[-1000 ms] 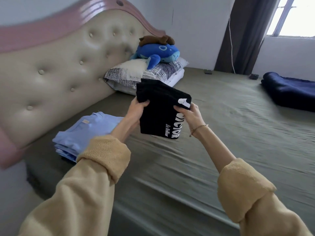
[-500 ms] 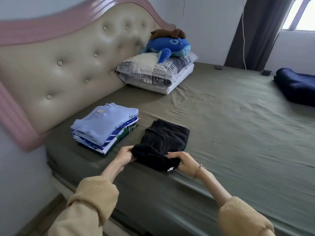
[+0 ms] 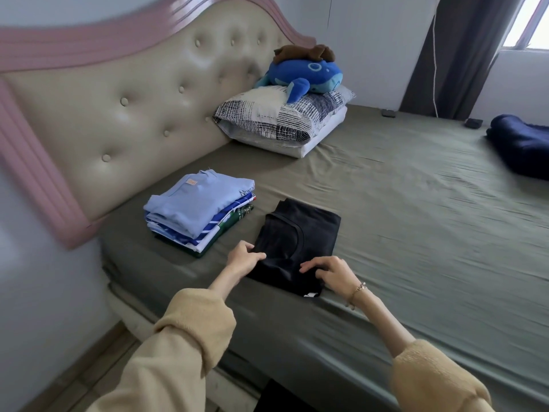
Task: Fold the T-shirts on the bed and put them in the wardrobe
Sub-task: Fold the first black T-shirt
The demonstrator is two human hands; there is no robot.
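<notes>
Lying flat near the bed's (image 3: 416,221) front edge, the folded black T-shirt (image 3: 297,245) sits just beside the folded stack (image 3: 199,215); left hand (image 3: 245,260) and right hand (image 3: 329,273) pinch its near edge with curled fingers.

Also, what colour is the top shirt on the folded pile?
Light blue folded shirt, clearest in the head view.

I am pinching the near edge of the folded black T-shirt (image 3: 300,242) with my left hand (image 3: 244,258) and my right hand (image 3: 329,273), each grip on fabric lying flat on the bed (image 3: 416,221). Just left of the black T-shirt, a stack of folded shirts (image 3: 197,215) is sitting; well beyond it, a pillow (image 3: 276,120) is carrying a blue plush toy (image 3: 303,75).
</notes>
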